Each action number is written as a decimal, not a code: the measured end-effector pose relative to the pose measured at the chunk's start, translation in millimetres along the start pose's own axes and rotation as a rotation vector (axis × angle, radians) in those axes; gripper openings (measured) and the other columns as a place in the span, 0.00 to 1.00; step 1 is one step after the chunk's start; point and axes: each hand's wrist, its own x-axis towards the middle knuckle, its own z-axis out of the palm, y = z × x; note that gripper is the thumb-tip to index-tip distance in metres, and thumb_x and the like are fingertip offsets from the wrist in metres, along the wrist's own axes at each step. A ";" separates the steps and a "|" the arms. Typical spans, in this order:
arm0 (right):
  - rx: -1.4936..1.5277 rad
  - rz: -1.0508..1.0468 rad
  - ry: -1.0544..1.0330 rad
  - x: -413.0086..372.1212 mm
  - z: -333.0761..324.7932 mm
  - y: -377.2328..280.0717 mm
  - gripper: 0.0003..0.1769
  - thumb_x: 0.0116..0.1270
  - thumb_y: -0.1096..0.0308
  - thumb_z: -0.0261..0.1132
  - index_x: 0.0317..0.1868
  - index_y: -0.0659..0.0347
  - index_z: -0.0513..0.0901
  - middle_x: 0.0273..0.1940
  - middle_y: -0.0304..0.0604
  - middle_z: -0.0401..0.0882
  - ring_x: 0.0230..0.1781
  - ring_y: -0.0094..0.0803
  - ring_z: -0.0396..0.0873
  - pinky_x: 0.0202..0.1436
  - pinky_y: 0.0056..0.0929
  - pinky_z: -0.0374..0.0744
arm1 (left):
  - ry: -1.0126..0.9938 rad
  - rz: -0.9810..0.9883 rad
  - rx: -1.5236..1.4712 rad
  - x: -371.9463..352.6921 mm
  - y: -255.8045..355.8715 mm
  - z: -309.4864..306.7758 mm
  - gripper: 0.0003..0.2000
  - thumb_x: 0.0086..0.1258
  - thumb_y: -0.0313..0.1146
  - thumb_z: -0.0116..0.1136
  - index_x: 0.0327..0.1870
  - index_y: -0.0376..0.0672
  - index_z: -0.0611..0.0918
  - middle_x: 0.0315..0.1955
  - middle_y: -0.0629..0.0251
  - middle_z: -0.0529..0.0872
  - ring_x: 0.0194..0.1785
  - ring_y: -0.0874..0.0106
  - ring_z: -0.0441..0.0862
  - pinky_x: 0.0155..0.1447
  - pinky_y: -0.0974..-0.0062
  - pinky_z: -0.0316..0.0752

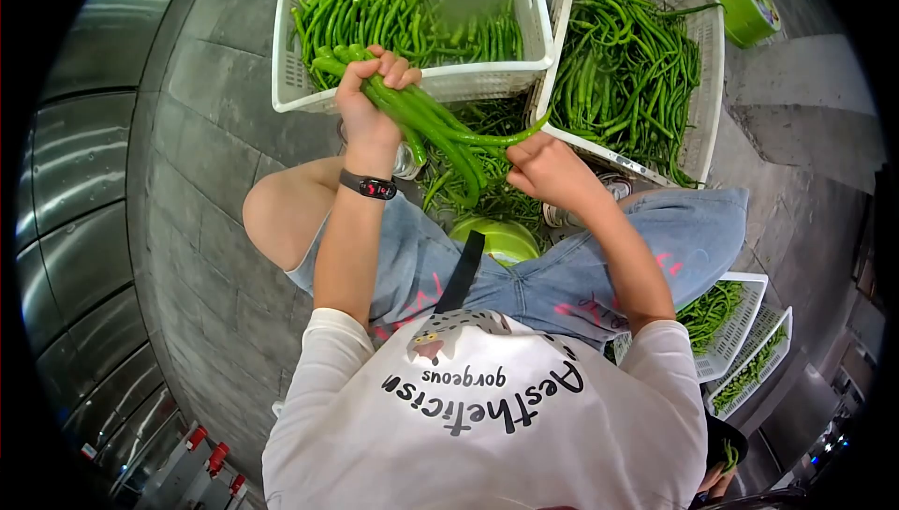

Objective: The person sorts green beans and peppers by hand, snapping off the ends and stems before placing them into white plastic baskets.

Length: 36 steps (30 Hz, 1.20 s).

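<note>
Peppers (440, 126) bunched in left hand (367, 98), grip closed, overlapping basket (487, 79) rim; right hand (548, 168) pinches one tip.

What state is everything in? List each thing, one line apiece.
Left hand: raised, closed around a bunch of peppers.
Right hand: closed on the bunch's lower end.
Upright basket: level, partly filled with peppers.
Tilted basket: leaning on its edge, holding peppers.
Bowl: down between the legs, partly hidden.
</note>
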 end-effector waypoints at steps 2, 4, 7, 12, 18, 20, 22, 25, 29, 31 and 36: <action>-0.157 0.008 -0.028 -0.8 3.4 -7.3 0.09 0.53 0.65 0.63 0.23 0.61 0.77 0.24 0.47 0.78 0.29 0.41 0.79 0.38 0.35 0.78 | 0.016 0.008 0.103 0.5 -3.2 -5.3 0.07 0.57 0.22 0.49 0.36 0.38 0.71 0.22 0.68 0.66 0.25 0.75 0.64 0.34 0.77 0.63; -0.195 0.066 -0.057 -2.7 20.4 -4.1 0.11 0.53 0.64 0.62 0.20 0.62 0.78 0.21 0.48 0.78 0.26 0.42 0.80 0.36 0.36 0.79 | 0.056 0.019 0.224 -4.0 -10.3 1.7 0.06 0.58 0.22 0.49 0.37 0.38 0.71 0.23 0.67 0.67 0.25 0.75 0.64 0.34 0.77 0.63; 0.055 0.272 -0.094 -4.7 32.0 8.0 0.14 0.57 0.66 0.60 0.17 0.65 0.79 0.18 0.50 0.78 0.21 0.40 0.78 0.31 0.33 0.78 | 0.043 0.055 0.348 -11.0 -19.9 9.3 0.07 0.58 0.22 0.49 0.37 0.39 0.71 0.23 0.67 0.68 0.25 0.75 0.65 0.33 0.77 0.62; 1.306 0.720 -0.040 -3.6 41.9 44.3 0.13 0.66 0.68 0.53 0.27 0.67 0.79 0.25 0.36 0.78 0.23 0.18 0.70 0.28 0.18 0.69 | -0.103 0.144 0.366 -10.3 -7.9 15.6 0.07 0.57 0.22 0.49 0.37 0.39 0.73 0.21 0.67 0.67 0.25 0.75 0.65 0.34 0.77 0.63; 1.330 0.539 -0.036 -2.7 17.6 18.6 0.13 0.68 0.68 0.51 0.28 0.65 0.76 0.25 0.33 0.75 0.24 0.17 0.65 0.28 0.17 0.65 | -0.113 0.172 0.295 -3.1 15.1 10.2 0.08 0.58 0.22 0.50 0.39 0.41 0.71 0.23 0.65 0.68 0.27 0.73 0.66 0.36 0.75 0.63; 1.282 0.477 -0.037 -3.8 20.1 17.5 0.12 0.68 0.68 0.52 0.28 0.64 0.76 0.24 0.32 0.73 0.23 0.16 0.64 0.28 0.18 0.64 | -0.100 0.167 0.290 -3.1 14.2 9.6 0.08 0.57 0.22 0.50 0.38 0.40 0.71 0.23 0.65 0.68 0.27 0.73 0.66 0.36 0.75 0.63; 1.191 0.430 0.003 -4.7 33.7 20.4 0.11 0.67 0.67 0.52 0.28 0.64 0.75 0.23 0.32 0.70 0.22 0.17 0.62 0.28 0.19 0.64 | -0.100 0.162 0.300 -4.1 11.7 8.7 0.08 0.57 0.22 0.50 0.37 0.40 0.72 0.22 0.65 0.68 0.26 0.73 0.66 0.36 0.75 0.63; 1.653 0.690 0.150 -3.4 45.3 20.3 0.11 0.67 0.68 0.53 0.27 0.62 0.71 0.20 0.32 0.64 0.21 0.19 0.59 0.28 0.22 0.63 | -0.125 0.157 0.304 -6.1 8.4 9.2 0.07 0.56 0.22 0.52 0.36 0.40 0.73 0.22 0.65 0.69 0.26 0.73 0.66 0.35 0.75 0.63; 2.369 0.935 0.609 7.4 44.9 11.7 0.12 0.66 0.68 0.54 0.24 0.59 0.64 0.18 0.33 0.56 0.19 0.23 0.55 0.28 0.24 0.62 | -0.145 0.151 0.235 -7.3 1.9 9.7 0.08 0.55 0.22 0.53 0.36 0.40 0.74 0.21 0.65 0.69 0.25 0.73 0.66 0.34 0.75 0.63; 2.395 0.917 0.681 9.8 41.3 10.6 0.13 0.66 0.68 0.54 0.24 0.58 0.62 0.19 0.35 0.57 0.21 0.24 0.56 0.31 0.24 0.63 | -0.143 0.156 0.226 -8.1 -5.3 9.5 0.07 0.55 0.22 0.53 0.35 0.39 0.74 0.21 0.65 0.69 0.24 0.74 0.66 0.34 0.76 0.63; 2.241 0.884 0.723 3.3 52.3 11.2 0.10 0.67 0.68 0.53 0.28 0.60 0.67 0.21 0.37 0.61 0.23 0.25 0.59 0.32 0.25 0.65 | -0.135 0.153 0.234 -7.1 -8.0 8.1 0.08 0.55 0.23 0.54 0.35 0.41 0.74 0.21 0.65 0.70 0.24 0.73 0.66 0.34 0.76 0.63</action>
